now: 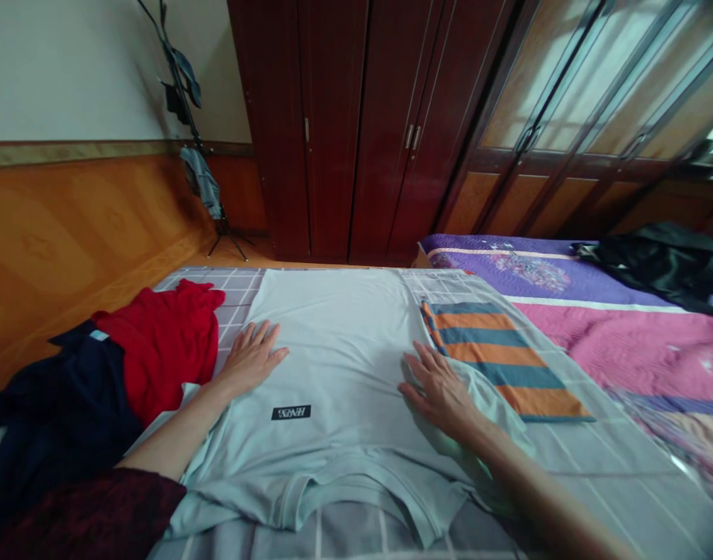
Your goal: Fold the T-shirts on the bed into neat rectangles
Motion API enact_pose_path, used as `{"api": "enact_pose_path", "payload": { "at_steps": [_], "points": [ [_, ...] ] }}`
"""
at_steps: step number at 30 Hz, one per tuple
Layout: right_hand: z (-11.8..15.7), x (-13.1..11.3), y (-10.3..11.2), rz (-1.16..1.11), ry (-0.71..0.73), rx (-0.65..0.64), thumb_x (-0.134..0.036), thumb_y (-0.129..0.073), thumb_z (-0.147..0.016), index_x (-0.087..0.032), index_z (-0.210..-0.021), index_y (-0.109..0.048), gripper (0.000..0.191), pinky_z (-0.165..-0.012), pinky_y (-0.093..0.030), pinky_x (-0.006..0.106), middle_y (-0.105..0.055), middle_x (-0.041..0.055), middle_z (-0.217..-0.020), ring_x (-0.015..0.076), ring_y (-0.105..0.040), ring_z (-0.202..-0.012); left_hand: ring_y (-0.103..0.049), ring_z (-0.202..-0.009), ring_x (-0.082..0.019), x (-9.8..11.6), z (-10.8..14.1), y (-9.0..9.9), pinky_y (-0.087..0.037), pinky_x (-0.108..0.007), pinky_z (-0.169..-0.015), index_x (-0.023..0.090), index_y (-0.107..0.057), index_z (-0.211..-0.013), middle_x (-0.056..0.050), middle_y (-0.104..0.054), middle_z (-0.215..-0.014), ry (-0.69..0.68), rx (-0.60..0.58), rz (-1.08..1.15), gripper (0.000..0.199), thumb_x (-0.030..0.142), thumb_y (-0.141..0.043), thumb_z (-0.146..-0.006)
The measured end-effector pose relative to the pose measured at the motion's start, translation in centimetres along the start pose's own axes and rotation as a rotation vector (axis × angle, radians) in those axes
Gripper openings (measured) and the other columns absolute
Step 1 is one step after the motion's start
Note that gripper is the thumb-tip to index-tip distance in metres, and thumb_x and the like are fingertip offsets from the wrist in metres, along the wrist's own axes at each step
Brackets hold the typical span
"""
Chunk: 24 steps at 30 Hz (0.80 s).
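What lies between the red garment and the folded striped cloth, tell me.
The light T-shirt, left grip and right grip on it, and bits of checked sheet, in the head view.

Shirt (341, 365) pt. hidden under L forearm (184, 429)

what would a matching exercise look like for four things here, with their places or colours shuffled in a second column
1 pale shirt
2 folded cloth
3 red garment
4 black item

A left of the pale shirt
B on the purple bedding
C beneath the left hand and right hand
D orange and blue-grey stripes

Pairs: 1-C, 2-D, 3-A, 4-B
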State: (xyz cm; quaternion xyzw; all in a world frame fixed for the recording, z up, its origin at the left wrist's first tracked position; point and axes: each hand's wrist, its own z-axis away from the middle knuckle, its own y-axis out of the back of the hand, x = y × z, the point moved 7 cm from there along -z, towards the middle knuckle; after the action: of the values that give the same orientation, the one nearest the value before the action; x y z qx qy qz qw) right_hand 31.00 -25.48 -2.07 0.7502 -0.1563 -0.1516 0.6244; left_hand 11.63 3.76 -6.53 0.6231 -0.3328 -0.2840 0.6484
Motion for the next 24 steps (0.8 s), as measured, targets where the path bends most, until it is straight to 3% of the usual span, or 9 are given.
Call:
{"api": "enact_pose_path", "payload": {
  "at_steps": [3,5,7,9,14,17,21,24],
  "points": [
    [5.0,4.7,2.8,-0.022,-0.184,0.203,-0.045,-0.042,-0.088,-0.016,-0.129,-0.051,0.051,-0.104,-0.033,0.044,-0.04,0.0139,-0.142,0.0285,-0.036,-0.13,-0.014,-0.14,-0.034,0.8,0.4,0.9,-0.017,-0.05,-0.11,0.013,-0.027,-0.146,-0.015,-0.022,-0.152,-0.012,-0.016,-0.021,0.065,0.049,-0.03,-0.092],
    [8.5,8.4,3.5,-0.048,-0.366,0.294,-0.048,-0.04,-0.087,-0.015,-0.125,-0.053,0.052,-0.098,-0.039,0.043,-0.049,0.0152,-0.133,0.0291,-0.047,-0.12,-0.014,-0.141,-0.032,2.6,0.9,1.9,-0.016,-0.049,-0.111,0.012,-0.026,-0.146,-0.014,-0.023,-0.152,-0.097,-0.052,-0.032,0.065,0.046,-0.035,-0.091],
    [11.3,11.3,2.9,-0.08,-0.517,0.284,-0.051,-0.041,-0.085,-0.015,-0.119,-0.057,0.052,-0.089,-0.044,0.041,-0.058,0.0153,-0.119,0.0288,-0.055,-0.106,-0.015,-0.141,-0.029,5.8,1.5,3.3,-0.014,-0.047,-0.112,0.015,-0.026,-0.146,-0.012,-0.024,-0.152,-0.262,-0.106,-0.021,0.065,0.046,-0.04,-0.09],
    [12.8,12.6,2.0,-0.106,-0.593,0.23,-0.052,-0.042,-0.083,-0.015,-0.113,-0.06,0.051,-0.084,-0.046,0.04,-0.062,0.0134,-0.109,0.0277,-0.058,-0.098,-0.018,-0.141,-0.027,10.0,2.2,4.7,-0.014,-0.045,-0.113,0.018,-0.027,-0.145,-0.01,-0.026,-0.152,-0.452,-0.178,0.005,0.063,0.047,-0.041,-0.09],
    [11.9,11.8,2.1,-0.118,-0.64,0.178,-0.047,-0.042,-0.081,-0.019,-0.083,-0.066,0.037,-0.074,-0.043,0.035,-0.063,0.0087,-0.085,0.0254,-0.059,-0.085,-0.03,-0.136,-0.028,20.9,2.3,6.2,-0.023,-0.047,-0.109,0.019,-0.036,-0.14,-0.012,-0.036,-0.147,-0.804,-0.351,0.038,0.06,0.046,-0.049,-0.088],
    [11.0,11.6,2.9,-0.214,-0.712,0.162,-0.043,-0.043,-0.079,-0.02,-0.073,-0.062,0.031,-0.063,-0.04,0.031,-0.063,0.0046,-0.074,0.0203,-0.059,-0.07,-0.038,-0.13,-0.031,25.8,0.5,5.6,-0.029,-0.048,-0.105,0.018,-0.044,-0.133,-0.015,-0.043,-0.142,-0.86,-0.345,0.071,0.057,0.043,-0.056,-0.084],
    [10.9,12.2,3.6,-0.214,-0.767,0.136,-0.042,-0.044,-0.079,-0.021,-0.073,-0.063,0.029,-0.058,-0.037,0.029,-0.064,0.0031,-0.071,0.0193,-0.06,-0.067,-0.034,-0.133,-0.028,29.9,-1.8,4.0,-0.029,-0.046,-0.107,0.017,-0.041,-0.134,-0.014,-0.04,-0.143,-0.83,-0.212,0.145,0.051,0.042,-0.048,-0.089],
    [10.2,13.5,3.6,-0.184,-0.735,0.12,-0.042,-0.044,-0.08,-0.022,-0.077,-0.066,0.03,-0.062,-0.04,0.03,-0.067,0.0044,-0.081,0.0204,-0.062,-0.075,-0.027,-0.137,-0.027,30.9,-2.2,2.2,-0.023,-0.047,-0.11,0.017,-0.037,-0.137,-0.013,-0.034,-0.147,-0.785,-0.118,0.199,0.052,0.045,-0.037,-0.094]
  ]
}}
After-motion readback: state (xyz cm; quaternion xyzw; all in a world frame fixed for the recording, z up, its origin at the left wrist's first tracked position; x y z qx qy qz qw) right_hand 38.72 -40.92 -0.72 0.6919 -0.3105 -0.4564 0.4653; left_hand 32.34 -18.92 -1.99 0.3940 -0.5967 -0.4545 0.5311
